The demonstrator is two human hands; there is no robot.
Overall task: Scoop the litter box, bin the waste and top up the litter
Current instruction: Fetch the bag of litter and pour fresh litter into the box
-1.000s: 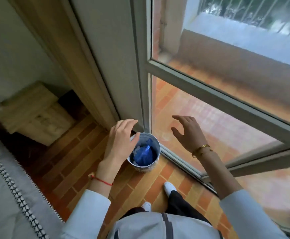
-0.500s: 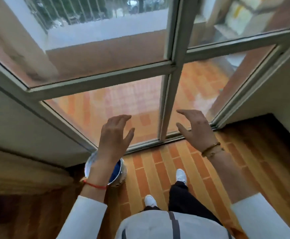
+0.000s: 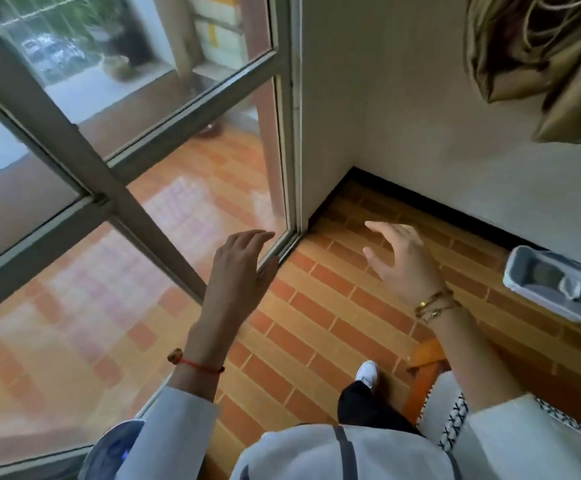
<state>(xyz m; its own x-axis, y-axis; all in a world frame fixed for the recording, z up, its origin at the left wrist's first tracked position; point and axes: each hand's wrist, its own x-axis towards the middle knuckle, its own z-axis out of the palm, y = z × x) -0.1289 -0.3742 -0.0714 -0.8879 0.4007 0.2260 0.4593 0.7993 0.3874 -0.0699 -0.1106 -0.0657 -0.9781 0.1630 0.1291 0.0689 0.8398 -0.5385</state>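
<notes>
A grey-white litter box (image 3: 555,287) sits on the brick-tile floor by the wall at the right edge; a scoop-like white piece lies in it. The round waste bin (image 3: 109,452) with a blue liner shows at the bottom left, partly hidden behind my left sleeve. My left hand (image 3: 240,268) hovers open in mid-air near the glass door frame, holding nothing. My right hand (image 3: 403,258) is also open with spread fingers, over the floor, well left of the litter box.
Glass door panels (image 3: 109,168) with grey frames fill the left side, balcony tiles beyond. A plain wall (image 3: 420,116) with a dark skirting forms the corner ahead. A tan curtain (image 3: 541,57) hangs at top right. An orange wooden piece (image 3: 424,375) and patterned fabric sit near my right leg.
My view has swung right, away from the waste bin toward the corner; the litter box has come into view at the right. Both hands stay open and raised.
</notes>
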